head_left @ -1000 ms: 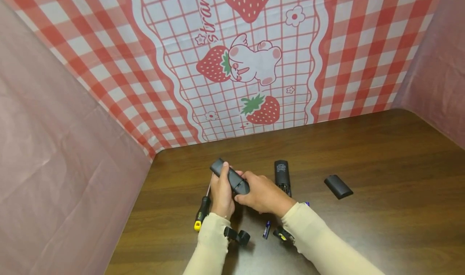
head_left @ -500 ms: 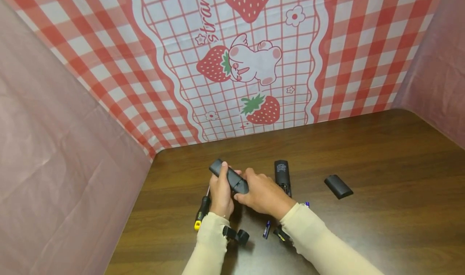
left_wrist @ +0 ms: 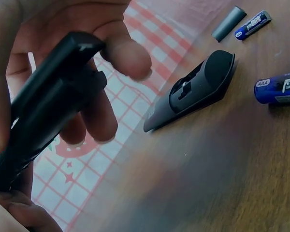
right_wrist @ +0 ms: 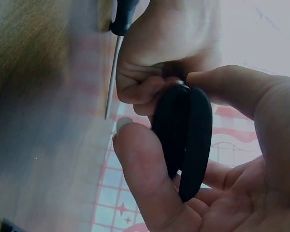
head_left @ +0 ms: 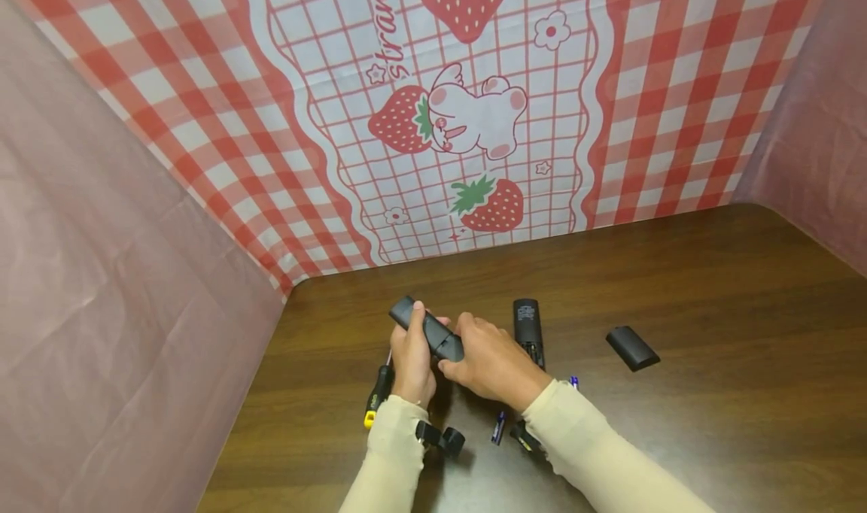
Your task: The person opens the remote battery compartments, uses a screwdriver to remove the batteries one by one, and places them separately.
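Note:
My left hand (head_left: 412,362) grips a black remote control (head_left: 421,325) above the table, its thumb lying along the back. At the remote's near end, my right hand (head_left: 494,359) pinches the battery cover (head_left: 450,347) between thumb and fingers. A gap shows between two black parts of the held remote (right_wrist: 171,125) in the right wrist view; the cover (right_wrist: 197,145) looks partly lifted there. Fingers hide much of the remote. To the right, a second black remote (head_left: 527,321) lies face down, and its open battery compartment (left_wrist: 183,89) shows in the left wrist view.
A screwdriver (head_left: 379,394) with a black and yellow handle lies left of my left hand. One blue AAA battery (head_left: 498,427) and another battery (head_left: 574,382) rest near my right wrist, beside a black and yellow object (head_left: 524,436). A loose black cover (head_left: 633,348) lies farther right.
Both hands and the remote have shifted very slightly left. The hold on the remote and its cover looks the same, and the things on the table have stayed put.

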